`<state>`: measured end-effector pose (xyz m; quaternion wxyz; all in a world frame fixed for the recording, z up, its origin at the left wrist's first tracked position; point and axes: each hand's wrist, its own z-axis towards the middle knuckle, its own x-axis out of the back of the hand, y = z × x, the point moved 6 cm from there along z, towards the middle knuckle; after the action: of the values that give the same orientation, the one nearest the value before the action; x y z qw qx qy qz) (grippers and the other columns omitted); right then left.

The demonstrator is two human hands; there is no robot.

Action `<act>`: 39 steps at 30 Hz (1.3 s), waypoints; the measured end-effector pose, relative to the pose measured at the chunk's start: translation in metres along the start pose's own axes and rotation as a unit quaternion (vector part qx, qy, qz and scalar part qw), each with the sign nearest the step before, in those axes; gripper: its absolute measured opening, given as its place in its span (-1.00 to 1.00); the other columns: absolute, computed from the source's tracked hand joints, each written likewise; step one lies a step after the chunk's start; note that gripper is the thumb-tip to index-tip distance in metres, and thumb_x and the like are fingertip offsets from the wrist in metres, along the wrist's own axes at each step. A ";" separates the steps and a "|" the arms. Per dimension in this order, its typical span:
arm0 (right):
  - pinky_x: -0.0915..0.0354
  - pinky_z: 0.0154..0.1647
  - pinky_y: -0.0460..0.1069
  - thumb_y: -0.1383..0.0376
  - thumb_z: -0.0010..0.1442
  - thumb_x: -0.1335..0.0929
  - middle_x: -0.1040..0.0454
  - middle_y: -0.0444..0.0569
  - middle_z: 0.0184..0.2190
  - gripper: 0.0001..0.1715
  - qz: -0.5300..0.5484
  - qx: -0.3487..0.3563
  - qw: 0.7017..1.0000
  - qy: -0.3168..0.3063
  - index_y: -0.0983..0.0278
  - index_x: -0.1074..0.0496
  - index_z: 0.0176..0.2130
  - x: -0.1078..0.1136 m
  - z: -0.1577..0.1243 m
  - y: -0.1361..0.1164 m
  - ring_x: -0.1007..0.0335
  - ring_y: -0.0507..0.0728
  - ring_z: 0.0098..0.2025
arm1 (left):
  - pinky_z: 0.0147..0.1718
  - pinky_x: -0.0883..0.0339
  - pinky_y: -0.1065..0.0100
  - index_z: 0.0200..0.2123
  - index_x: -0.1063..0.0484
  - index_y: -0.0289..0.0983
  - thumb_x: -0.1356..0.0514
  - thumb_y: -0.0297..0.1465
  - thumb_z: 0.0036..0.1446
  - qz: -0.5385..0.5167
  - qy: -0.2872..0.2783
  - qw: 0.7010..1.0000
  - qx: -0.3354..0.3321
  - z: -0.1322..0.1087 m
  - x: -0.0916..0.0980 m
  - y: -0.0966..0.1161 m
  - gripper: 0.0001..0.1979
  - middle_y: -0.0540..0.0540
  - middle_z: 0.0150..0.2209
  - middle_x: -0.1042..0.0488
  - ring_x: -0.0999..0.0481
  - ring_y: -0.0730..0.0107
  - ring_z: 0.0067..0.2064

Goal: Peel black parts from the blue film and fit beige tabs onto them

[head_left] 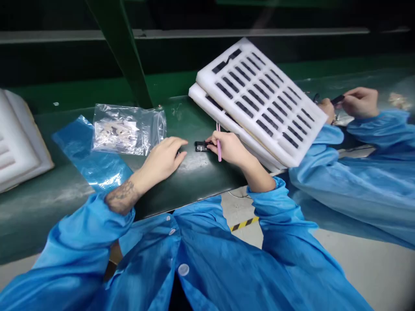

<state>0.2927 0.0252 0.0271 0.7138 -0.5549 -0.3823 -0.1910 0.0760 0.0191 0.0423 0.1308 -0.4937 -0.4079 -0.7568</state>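
Note:
Pink tweezers (218,147) rest in my right hand (230,148), their tips pointing away from me. The same hand's thumb and fingers pinch one end of a small black rectangular part (201,147) just above or on the green bench. To its left, my left hand (164,160) has its fingers curled over the bench, apart from the black part. A tiny dark thing shows between its thumb and fingers, too small to name.
A clear bag of small pale pieces (118,134) lies over a blue plastic sheet (87,151). Stacked white foam trays (275,123) with black parts in slots lean at right. More white foam (22,142) stands left. A co-worker's hands (361,101) hold a dark piece.

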 end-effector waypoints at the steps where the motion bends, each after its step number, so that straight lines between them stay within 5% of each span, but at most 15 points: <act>1: -0.34 -0.22 0.05 0.36 0.18 -0.40 -0.62 -0.02 -0.27 -0.71 0.000 -0.004 1.000 0.003 0.17 -0.16 -0.39 0.000 0.002 0.001 -0.56 0.19 -0.26 | 0.17 -0.40 0.12 0.14 -0.42 -0.32 -0.15 -0.36 0.36 -0.010 -0.022 1.000 0.005 0.016 -0.007 0.001 -0.67 -0.22 0.09 -0.52 -0.51 0.12 0.13; 6: -0.27 -0.30 -0.02 0.27 0.25 -0.37 -0.57 -0.10 -0.37 -0.71 0.060 -0.018 0.998 0.031 0.18 -0.15 -0.39 0.007 0.004 0.009 -0.44 0.09 -0.37 | 0.11 -0.42 0.19 0.13 -0.45 -0.30 -0.17 -0.45 0.31 -0.065 -0.044 0.997 0.025 0.061 -0.025 0.000 -0.66 -0.19 0.07 -0.52 -0.55 0.21 0.04; 10: -0.31 -0.30 -0.03 0.19 0.26 -0.40 -0.57 -0.11 -0.36 -0.64 0.173 -0.018 0.984 0.037 0.17 -0.11 -0.37 0.009 0.002 0.008 -0.43 0.08 -0.35 | -0.05 -0.46 0.31 0.12 -0.48 -0.27 -0.21 -0.42 0.28 -0.129 -0.014 0.991 0.039 0.065 -0.016 0.004 -0.66 -0.12 0.00 -0.56 -0.57 0.36 -0.14; 14: -0.39 -0.24 0.01 0.16 0.28 -0.40 -0.61 -0.07 -0.31 -0.62 0.219 -0.025 0.975 0.037 0.17 -0.12 -0.37 0.013 -0.007 0.002 -0.54 0.13 -0.28 | -0.11 -0.45 0.37 -0.07 -0.60 -0.24 -0.23 -0.36 0.25 -0.213 -0.075 0.972 0.067 0.069 -0.014 0.007 -0.77 -0.04 -0.15 -0.65 -0.59 0.39 -0.19; 20: -0.44 -0.25 0.04 0.25 0.25 -0.44 -0.56 -0.05 -0.38 -0.61 0.130 -0.024 0.980 0.147 0.16 -0.13 -0.39 0.030 -0.056 0.011 -0.64 0.28 -0.05 | -0.26 -0.45 0.43 -0.06 -0.62 -0.29 -0.29 -0.27 0.19 -0.267 -0.115 0.941 0.171 0.070 -0.007 -0.015 -0.70 -0.08 -0.23 -0.66 -0.58 0.41 -0.29; 28: -0.46 -0.22 0.10 0.24 0.15 -0.52 -0.62 0.06 -0.18 -0.57 0.043 -0.018 0.987 0.151 0.16 -0.17 -0.33 -0.004 -0.081 0.001 -0.62 0.31 -0.06 | -0.44 -0.32 0.49 -0.06 -0.62 -0.21 -0.29 -0.28 0.17 -0.159 -0.133 0.960 0.189 0.061 0.013 -0.033 -0.71 -0.01 -0.37 -0.60 -0.46 0.50 -0.43; 35: -0.42 -0.25 0.11 0.34 0.16 -0.47 -0.63 0.05 -0.19 -0.60 -0.010 -0.019 0.983 0.184 0.16 -0.14 -0.33 -0.019 -0.064 -0.009 -0.57 0.27 -0.18 | -0.41 -0.40 0.44 -0.11 -0.61 -0.20 -0.33 -0.20 0.18 -0.137 -0.033 0.971 0.192 0.047 0.047 -0.047 -0.73 0.00 -0.41 -0.57 -0.50 0.46 -0.43; 39: -0.41 -0.28 0.09 0.38 0.15 -0.45 -0.63 -0.01 -0.23 -0.61 0.004 -0.014 0.980 0.200 0.15 -0.14 -0.34 -0.021 -0.064 -0.005 -0.58 0.26 -0.18 | -0.36 -0.48 0.40 -0.09 -0.58 -0.22 -0.35 -0.21 0.18 -0.223 -0.009 0.951 0.217 0.042 0.042 -0.056 -0.71 -0.04 -0.37 -0.58 -0.54 0.44 -0.41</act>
<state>0.2965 -0.0395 0.0086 0.7686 -0.5171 -0.2271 -0.3005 0.0495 0.0948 0.0580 0.0592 -0.3570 -0.6627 -0.6556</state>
